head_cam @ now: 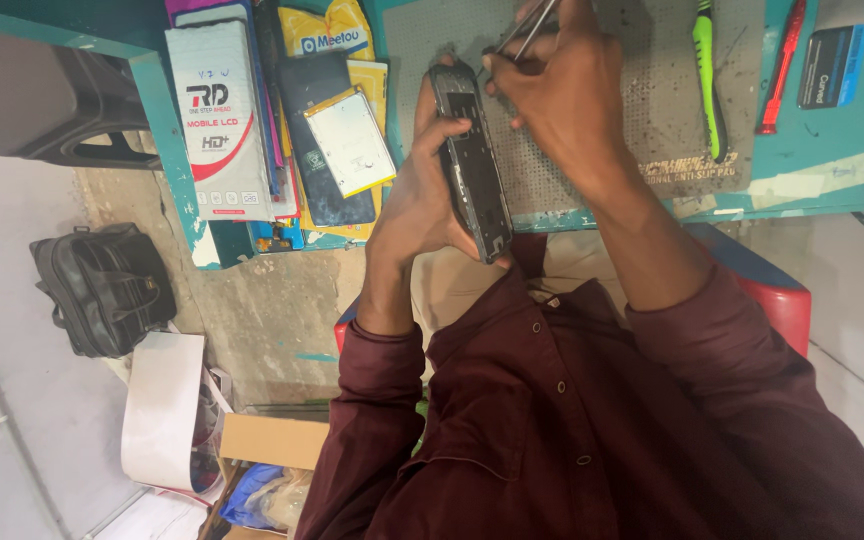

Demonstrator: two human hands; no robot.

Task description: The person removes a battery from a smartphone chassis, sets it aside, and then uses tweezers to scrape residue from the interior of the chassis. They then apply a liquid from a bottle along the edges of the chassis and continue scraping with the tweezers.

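Over the edge of the tabletop (832,150), my left hand (422,195) grips the opened phone (472,160) on its side while my right hand (562,95) pinches tweezers (530,30) at its top end, mid-pick, so next calls for a steady, tiny lift.

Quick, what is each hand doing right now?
Left hand: closed around an opened phone, held on edge.
Right hand: closed on metal tweezers, tips at the phone's top.

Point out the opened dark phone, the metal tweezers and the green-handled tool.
Opened dark phone (471,165), head view, middle of its frame.
Metal tweezers (534,28), head view, shafts above the right hand.
Green-handled tool (709,80), head view, mid-handle.
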